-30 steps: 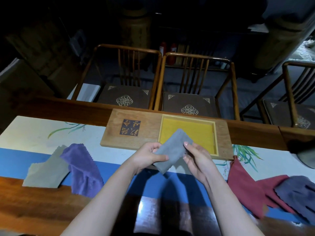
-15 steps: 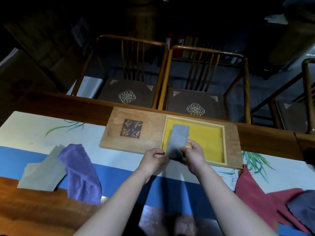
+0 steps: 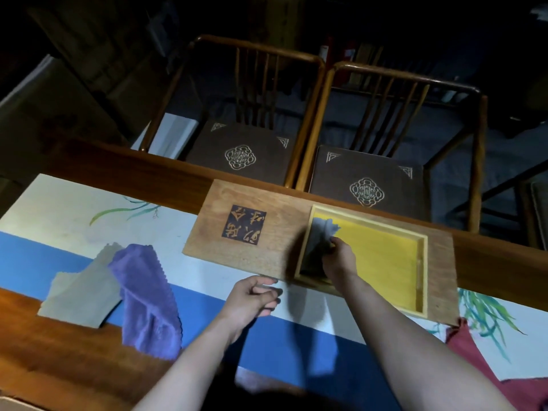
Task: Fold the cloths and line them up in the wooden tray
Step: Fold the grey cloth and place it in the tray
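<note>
A folded grey cloth point(image 3: 315, 246) lies along the left side of the yellow-lined recess of the wooden tray point(image 3: 439, 262). My right hand point(image 3: 338, 258) rests on it, fingers pinching its right edge. My left hand point(image 3: 252, 299) hovers over the table in front of the tray, fingers loosely curled, holding nothing. To the left lie a purple cloth point(image 3: 145, 298) and a beige-grey cloth point(image 3: 81, 292), unfolded and overlapping. A red cloth point(image 3: 486, 369) lies at the right edge.
The tray's left half is a flat wooden panel with a dark square stamp point(image 3: 244, 224). A painted table runner point(image 3: 59, 215) in white and blue covers the wooden table. Two wooden chairs point(image 3: 367, 185) stand behind the table's far edge.
The grey cloth went from held in both hands above the table down into the tray's left side. My left hand let go and drew back; my right hand stayed on the cloth.
</note>
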